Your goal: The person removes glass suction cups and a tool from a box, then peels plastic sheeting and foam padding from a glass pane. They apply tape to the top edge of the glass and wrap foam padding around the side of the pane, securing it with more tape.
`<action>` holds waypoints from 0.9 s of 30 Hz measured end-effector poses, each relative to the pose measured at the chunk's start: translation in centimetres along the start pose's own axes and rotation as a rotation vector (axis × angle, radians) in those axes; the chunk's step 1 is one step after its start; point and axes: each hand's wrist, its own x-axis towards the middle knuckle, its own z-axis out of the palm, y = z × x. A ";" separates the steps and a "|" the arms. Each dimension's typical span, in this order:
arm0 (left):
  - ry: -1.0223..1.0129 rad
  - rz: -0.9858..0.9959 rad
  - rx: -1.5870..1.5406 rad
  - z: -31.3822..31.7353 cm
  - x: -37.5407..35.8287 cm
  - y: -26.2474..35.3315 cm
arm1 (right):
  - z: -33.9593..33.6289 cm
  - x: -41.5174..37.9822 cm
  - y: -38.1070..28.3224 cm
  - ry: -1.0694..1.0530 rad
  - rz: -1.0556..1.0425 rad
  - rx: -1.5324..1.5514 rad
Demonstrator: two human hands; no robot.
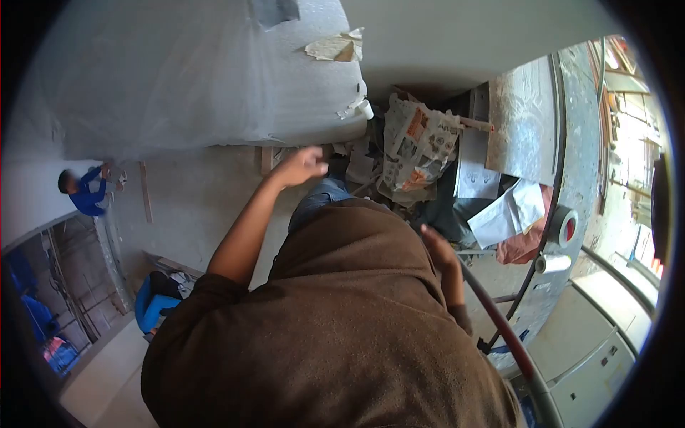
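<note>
My left hand (303,167) is raised in front of my body with its fingers loosely bent and apart, and nothing shows in it. It is below the edge of a large bulky shape wrapped in pale translucent sheeting (314,93). My right hand (439,250) hangs close against my right side. Its fingers are partly hidden by my brown top, so whether they hold anything does not show. Near it runs a dark red and grey rail (503,321). Ahead lies a crumpled printed plastic sack (421,146) on a heap of scraps.
White paper sheets (510,210) lie beside a wide ledge (578,143). A tape roll (564,227) and a white roll (553,264) rest on it. A person in blue (89,192) works at the far left; another in blue (151,305) is lower down.
</note>
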 end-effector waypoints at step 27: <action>0.109 0.292 1.253 1.1 11.4 6.0 | 29.6 29.8 -18.4 0.216 -1.161 -0.403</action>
